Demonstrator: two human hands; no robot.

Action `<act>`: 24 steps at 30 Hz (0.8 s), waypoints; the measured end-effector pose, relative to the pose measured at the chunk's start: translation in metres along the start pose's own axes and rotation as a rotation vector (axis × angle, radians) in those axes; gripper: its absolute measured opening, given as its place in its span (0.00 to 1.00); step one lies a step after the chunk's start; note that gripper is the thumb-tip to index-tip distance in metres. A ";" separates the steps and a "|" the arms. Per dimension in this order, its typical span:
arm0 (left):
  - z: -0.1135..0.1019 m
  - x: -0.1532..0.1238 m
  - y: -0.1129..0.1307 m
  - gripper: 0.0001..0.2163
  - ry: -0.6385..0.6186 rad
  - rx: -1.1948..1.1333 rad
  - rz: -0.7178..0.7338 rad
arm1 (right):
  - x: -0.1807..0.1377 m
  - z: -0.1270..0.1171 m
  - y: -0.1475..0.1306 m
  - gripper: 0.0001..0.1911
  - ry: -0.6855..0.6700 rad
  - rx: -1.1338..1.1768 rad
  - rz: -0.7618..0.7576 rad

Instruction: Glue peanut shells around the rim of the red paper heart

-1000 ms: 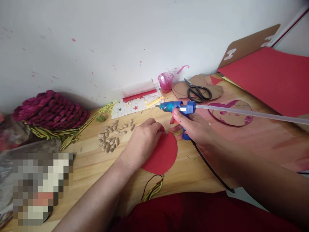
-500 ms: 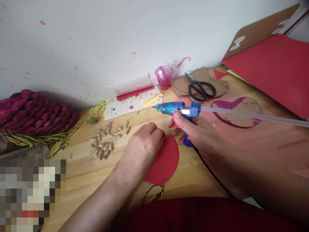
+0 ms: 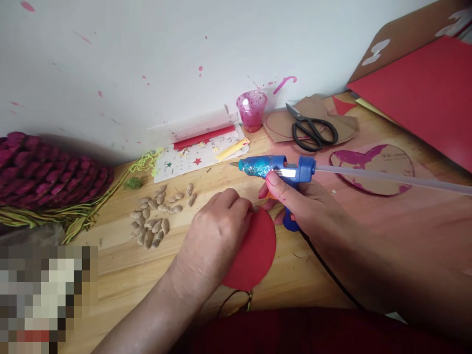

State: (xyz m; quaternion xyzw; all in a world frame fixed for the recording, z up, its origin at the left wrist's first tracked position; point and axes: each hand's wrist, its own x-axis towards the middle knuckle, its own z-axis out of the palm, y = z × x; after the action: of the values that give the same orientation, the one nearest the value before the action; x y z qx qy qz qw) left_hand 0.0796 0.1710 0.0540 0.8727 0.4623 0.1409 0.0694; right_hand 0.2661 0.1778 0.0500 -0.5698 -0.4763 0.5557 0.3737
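My right hand [image 3: 295, 201] is wrapped round a blue glue gun [image 3: 262, 166], held roughly level with its nozzle to the left. A long clear glue stick [image 3: 368, 173] runs out of its back, and a black cord [image 3: 324, 268] trails from the handle. My left hand [image 3: 221, 226] is closed, its fingers bent at the upper edge of a red disc [image 3: 254, 258]; the fingertips are mostly hidden. At the disc's lower edge lies a thin dark and yellow cord loop [image 3: 236, 301]. Several peanuts in their shells [image 3: 149, 226] lie left of my left hand.
Behind the glue gun are a pink-stained plastic cup [image 3: 251, 110], black-handled scissors [image 3: 313, 130] on cut cardboard, and a paper strip with stars [image 3: 177, 167]. To the right lie a painted cardboard heart [image 3: 376, 172] and red sheets [image 3: 416, 93]. A magenta scaly object [image 3: 47, 172] stands left.
The view has shifted slightly, moving the peanuts left and the scissors and heart right in the picture. Both hands keep their hold, and the glue gun stays in about the same pose.
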 end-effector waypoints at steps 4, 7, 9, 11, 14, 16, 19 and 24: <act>0.001 0.000 0.000 0.08 -0.013 0.006 -0.005 | 0.001 0.001 0.000 0.28 -0.005 -0.003 -0.010; 0.001 0.000 0.000 0.07 -0.020 0.015 -0.007 | 0.001 0.002 0.003 0.27 0.018 0.021 -0.024; 0.001 0.000 0.000 0.07 -0.020 0.021 -0.005 | 0.001 0.002 0.005 0.26 0.027 0.032 -0.040; 0.001 -0.001 0.001 0.07 -0.019 0.025 -0.003 | 0.001 0.002 0.006 0.26 0.020 0.042 -0.052; 0.000 -0.002 0.000 0.06 -0.010 0.015 -0.009 | 0.000 0.002 0.003 0.26 0.026 0.080 -0.070; 0.000 -0.002 -0.001 0.05 0.012 -0.023 -0.030 | -0.001 0.003 0.001 0.26 0.039 0.102 -0.071; -0.003 -0.002 -0.003 0.06 0.026 -0.116 -0.098 | -0.002 0.003 -0.002 0.26 0.053 0.106 -0.047; -0.006 -0.001 0.000 0.07 0.040 -0.129 -0.147 | -0.004 0.004 -0.004 0.24 0.060 0.124 -0.019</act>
State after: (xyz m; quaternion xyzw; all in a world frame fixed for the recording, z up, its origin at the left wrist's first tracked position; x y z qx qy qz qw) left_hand 0.0774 0.1705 0.0593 0.8272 0.5162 0.1824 0.1264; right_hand 0.2616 0.1745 0.0543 -0.5576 -0.4348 0.5632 0.4276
